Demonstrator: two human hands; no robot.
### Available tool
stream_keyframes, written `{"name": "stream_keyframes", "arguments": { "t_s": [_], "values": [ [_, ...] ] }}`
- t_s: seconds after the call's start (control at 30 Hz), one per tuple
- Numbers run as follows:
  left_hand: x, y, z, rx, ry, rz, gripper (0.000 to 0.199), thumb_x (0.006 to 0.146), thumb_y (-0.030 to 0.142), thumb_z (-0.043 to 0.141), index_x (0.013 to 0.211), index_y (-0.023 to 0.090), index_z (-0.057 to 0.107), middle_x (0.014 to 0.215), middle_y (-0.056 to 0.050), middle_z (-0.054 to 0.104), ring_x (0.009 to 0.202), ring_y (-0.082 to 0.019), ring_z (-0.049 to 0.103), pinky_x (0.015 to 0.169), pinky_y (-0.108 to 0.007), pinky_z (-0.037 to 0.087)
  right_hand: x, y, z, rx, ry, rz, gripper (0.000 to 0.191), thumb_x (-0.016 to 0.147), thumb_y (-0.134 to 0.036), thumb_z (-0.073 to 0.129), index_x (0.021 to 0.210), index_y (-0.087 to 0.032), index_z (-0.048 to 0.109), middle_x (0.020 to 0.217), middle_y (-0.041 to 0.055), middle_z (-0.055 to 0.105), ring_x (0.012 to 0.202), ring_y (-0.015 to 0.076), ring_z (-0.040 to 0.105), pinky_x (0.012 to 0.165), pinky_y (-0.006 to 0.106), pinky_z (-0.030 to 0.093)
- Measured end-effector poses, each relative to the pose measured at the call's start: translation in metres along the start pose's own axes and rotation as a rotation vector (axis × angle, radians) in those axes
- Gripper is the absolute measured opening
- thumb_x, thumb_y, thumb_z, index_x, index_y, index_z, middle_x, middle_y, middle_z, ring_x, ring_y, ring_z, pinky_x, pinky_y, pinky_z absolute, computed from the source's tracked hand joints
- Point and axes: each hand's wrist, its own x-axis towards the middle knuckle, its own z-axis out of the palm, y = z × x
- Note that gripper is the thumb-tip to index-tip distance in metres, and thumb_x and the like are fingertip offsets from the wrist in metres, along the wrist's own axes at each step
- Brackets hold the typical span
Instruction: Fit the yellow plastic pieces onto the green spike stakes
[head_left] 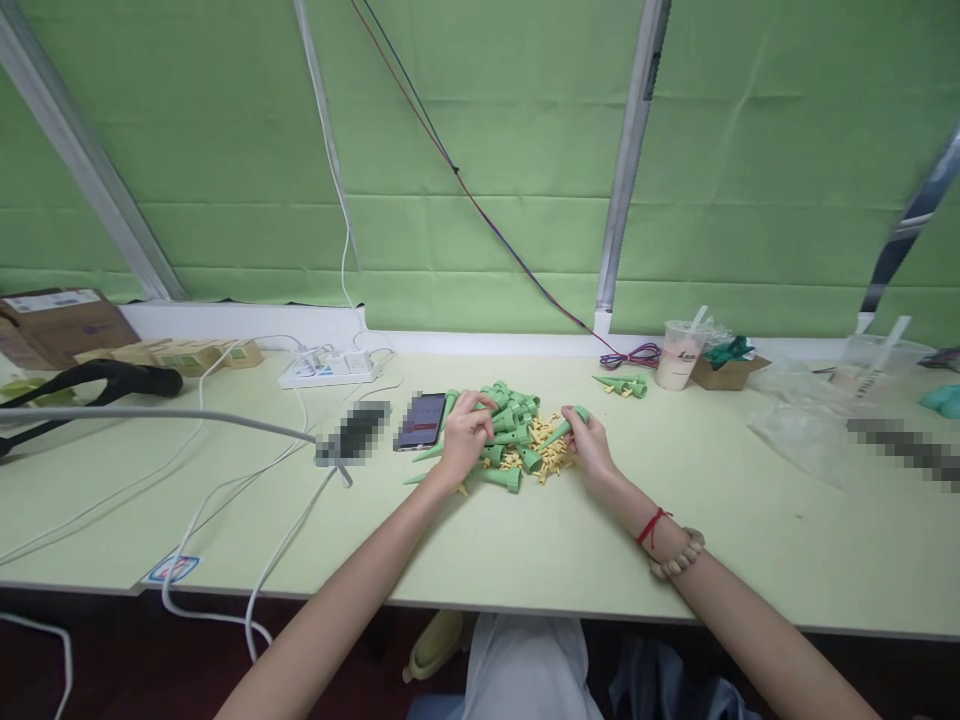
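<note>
Green cone-shaped plastic pieces (504,478) lie in a loose heap on the pale table, with small yellow branched plastic pieces (553,462) beside and among them. At the heap's right edge, my right hand (590,447) grips a green cone (559,431) by its wide end, its tip pointing down to the left. My left hand (466,437) is over the heap's left side, fingers curled and pinched together; what they hold, if anything, is hidden. A phone (421,421) lies just left of that hand. Several more green cones (624,385) with yellow bits lie farther back on the right.
White cables (259,470) and a power strip (330,368) occupy the table's left side. A drink cup (676,358), a small cardboard box (726,371) and clear plastic bags (799,425) stand or lie to the right. The table's front edge (525,608) is near my lap.
</note>
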Motion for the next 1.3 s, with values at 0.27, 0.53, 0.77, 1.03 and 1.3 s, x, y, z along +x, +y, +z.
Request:
{"name": "stream_keyframes", "arguments": {
  "t_s": [0.27, 0.53, 0.77, 1.03, 1.3],
  "values": [
    [0.003, 0.015, 0.01, -0.579, -0.086, -0.401, 0.021, 0.049, 0.006, 0.038, 0.032, 0.018, 0.041, 0.047, -0.001, 0.047, 0.063, -0.014, 0.053, 0.051, -0.024, 0.044, -0.013, -0.004, 0.006, -0.048, -0.133, -0.12, 0.038, 0.059, -0.043, 0.069, 0.085, -0.019, 0.055, 0.048, -0.0096, 0.039, 0.037, 0.005, 0.032, 0.035, 0.018, 0.024],
    [-0.009, 0.035, 0.019, -0.537, -0.244, -0.446, 0.015, 0.062, 0.01, 0.04, 0.057, 0.018, 0.051, 0.05, 0.001, 0.048, 0.05, -0.01, 0.046, 0.051, -0.023, 0.038, -0.023, -0.005, 0.01, 0.021, -0.282, -0.094, 0.037, 0.072, -0.051, 0.053, 0.092, -0.02, 0.056, 0.044, -0.0083, 0.039, 0.036, 0.0067, 0.033, 0.036, 0.018, 0.024],
    [-0.021, 0.048, 0.023, -0.129, -0.218, -0.283, 0.019, 0.083, 0.037, 0.045, 0.091, 0.023, 0.054, 0.086, -0.004, 0.056, 0.075, -0.016, 0.052, 0.059, -0.026, 0.039, -0.027, -0.008, 0.012, 0.088, -0.375, -0.085, 0.049, 0.07, -0.044, 0.059, 0.111, -0.02, 0.052, 0.049, -0.0082, 0.042, 0.038, 0.0062, 0.034, 0.037, 0.018, 0.028],
    [-0.025, 0.046, 0.029, -0.2, -0.228, -0.307, 0.03, 0.089, 0.039, 0.033, 0.066, 0.022, 0.041, 0.063, -0.001, 0.046, 0.064, -0.015, 0.046, 0.06, -0.028, 0.036, -0.03, -0.011, 0.012, 0.078, -0.414, -0.138, 0.059, 0.071, -0.044, 0.061, 0.123, -0.02, 0.044, 0.063, -0.0039, 0.056, 0.044, 0.0071, 0.046, 0.035, 0.017, 0.034],
    [-0.03, 0.051, 0.033, -0.371, -0.249, -0.402, 0.028, 0.089, 0.043, 0.031, 0.074, 0.02, 0.038, 0.055, 0.004, 0.04, 0.051, -0.01, 0.039, 0.053, -0.024, 0.032, -0.031, -0.012, 0.014, 0.108, -0.294, -0.056, 0.047, 0.057, -0.046, 0.073, 0.087, -0.016, 0.053, 0.067, 0.0003, 0.063, 0.049, 0.0102, 0.056, 0.037, 0.018, 0.043]
  ]
}}
